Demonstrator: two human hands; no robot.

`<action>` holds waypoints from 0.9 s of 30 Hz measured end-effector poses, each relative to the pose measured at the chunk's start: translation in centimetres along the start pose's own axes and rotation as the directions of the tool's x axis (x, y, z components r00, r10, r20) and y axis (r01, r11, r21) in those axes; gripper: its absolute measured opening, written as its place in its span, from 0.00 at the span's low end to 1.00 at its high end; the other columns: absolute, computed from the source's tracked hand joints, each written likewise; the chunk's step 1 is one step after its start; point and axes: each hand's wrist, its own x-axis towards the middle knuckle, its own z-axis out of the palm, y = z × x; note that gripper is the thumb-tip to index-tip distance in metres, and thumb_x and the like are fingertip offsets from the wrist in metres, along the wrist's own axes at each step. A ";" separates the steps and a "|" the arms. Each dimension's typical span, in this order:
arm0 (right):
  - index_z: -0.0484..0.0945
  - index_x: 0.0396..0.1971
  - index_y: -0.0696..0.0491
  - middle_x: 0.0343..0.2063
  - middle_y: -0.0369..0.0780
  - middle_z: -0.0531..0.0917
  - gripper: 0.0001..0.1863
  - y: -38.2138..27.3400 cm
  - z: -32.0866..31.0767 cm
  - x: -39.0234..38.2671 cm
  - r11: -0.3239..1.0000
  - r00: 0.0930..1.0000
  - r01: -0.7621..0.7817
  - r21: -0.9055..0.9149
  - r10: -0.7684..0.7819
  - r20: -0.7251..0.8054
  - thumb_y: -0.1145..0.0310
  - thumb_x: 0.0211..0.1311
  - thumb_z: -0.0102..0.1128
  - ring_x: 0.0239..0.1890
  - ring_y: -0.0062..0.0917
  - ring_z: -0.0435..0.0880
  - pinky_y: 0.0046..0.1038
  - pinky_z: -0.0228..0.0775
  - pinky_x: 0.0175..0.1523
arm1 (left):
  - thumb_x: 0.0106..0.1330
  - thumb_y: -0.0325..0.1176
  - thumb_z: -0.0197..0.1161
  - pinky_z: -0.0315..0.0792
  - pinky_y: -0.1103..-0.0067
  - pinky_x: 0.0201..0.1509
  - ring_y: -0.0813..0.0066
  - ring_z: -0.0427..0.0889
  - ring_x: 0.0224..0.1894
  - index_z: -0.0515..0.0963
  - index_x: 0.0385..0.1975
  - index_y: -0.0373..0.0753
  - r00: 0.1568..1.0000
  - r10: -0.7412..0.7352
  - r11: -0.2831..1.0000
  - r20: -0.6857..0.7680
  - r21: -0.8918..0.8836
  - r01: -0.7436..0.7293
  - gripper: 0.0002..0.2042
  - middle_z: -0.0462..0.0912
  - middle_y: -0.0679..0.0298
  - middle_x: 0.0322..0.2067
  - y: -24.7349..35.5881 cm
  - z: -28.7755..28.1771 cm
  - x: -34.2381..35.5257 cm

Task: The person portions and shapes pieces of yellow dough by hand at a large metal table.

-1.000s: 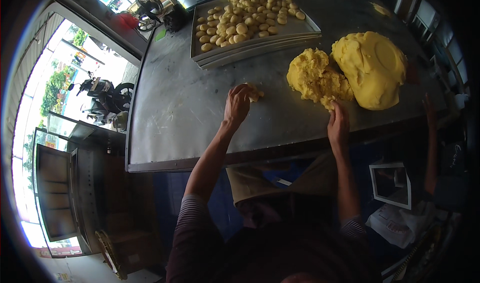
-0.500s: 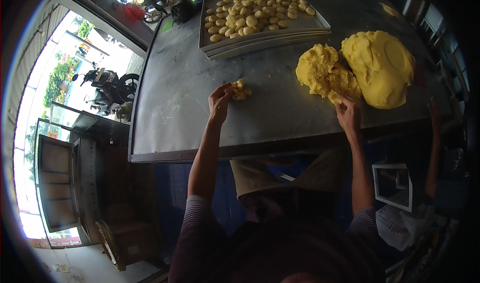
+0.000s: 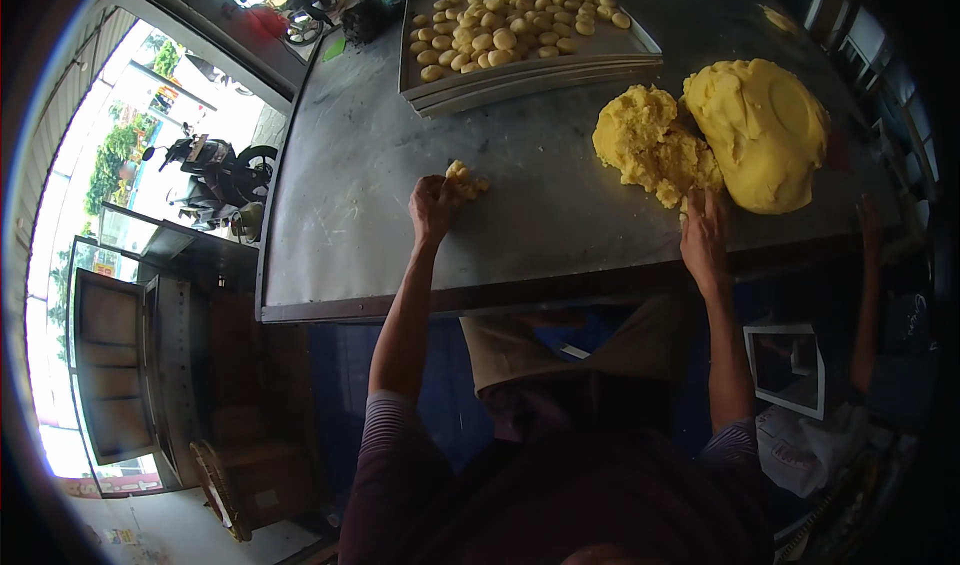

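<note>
My left hand (image 3: 432, 208) rests over the metal tabletop with its fingers curled in. Against those fingers sits a small crumbly clump of pale yellow dough (image 3: 464, 183). Farther right, my right hand (image 3: 705, 233) is at the near edge of a rough, broken mound of yellow dough (image 3: 640, 140). A small bit of dough shows by its thumb, and the fingers are close together; the palm side is hidden. Touching that mound on the right is a larger, smooth lump of yellow dough (image 3: 762, 135).
Shallow metal trays (image 3: 530, 83) are stacked at the back of the metal table (image 3: 350, 185), the top one full of small round dough balls (image 3: 500, 25). Another person's arm (image 3: 868, 295) shows at the right. A parked motorcycle (image 3: 215, 170) stands outside on the left.
My left hand has shifted slightly left with the dough clump and its fingers have curled more. My right hand has turned and moved slightly right along the broken mound's edge.
</note>
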 end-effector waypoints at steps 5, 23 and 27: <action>0.78 0.51 0.61 0.44 0.50 0.80 0.20 0.0 -1.8 1.1 0.923 0.976 -0.189 0.335 0.139 0.167 0.82 0.56 0.58 0.46 0.46 0.78 0.41 0.72 0.53 | 0.62 0.24 0.55 0.73 0.59 0.47 0.45 0.81 0.40 0.77 0.45 0.32 0.932 0.226 0.935 0.283 0.204 -0.289 0.12 0.82 0.47 0.40 1.3 -1.8 -1.7; 0.79 0.51 0.62 0.50 0.52 0.79 0.17 0.5 -1.9 -1.1 0.977 0.992 -0.062 0.205 0.039 0.117 0.81 0.61 0.56 0.50 0.46 0.79 0.38 0.72 0.54 | 0.66 0.40 0.63 0.68 0.63 0.60 0.54 0.79 0.54 0.79 0.40 0.36 0.787 0.482 0.744 0.385 0.293 -0.600 0.13 0.83 0.52 0.41 11.6 4.4 -10.0; 0.80 0.47 0.62 0.41 0.50 0.83 0.16 1.6 -1.9 0.6 0.904 0.985 -0.174 0.390 0.158 0.072 0.82 0.58 0.59 0.44 0.45 0.81 0.39 0.72 0.49 | 0.65 0.43 0.62 0.57 0.55 0.67 0.55 0.72 0.58 0.77 0.39 0.36 0.825 0.489 0.685 0.284 0.460 -0.565 0.15 0.76 0.54 0.47 12.4 7.7 -5.5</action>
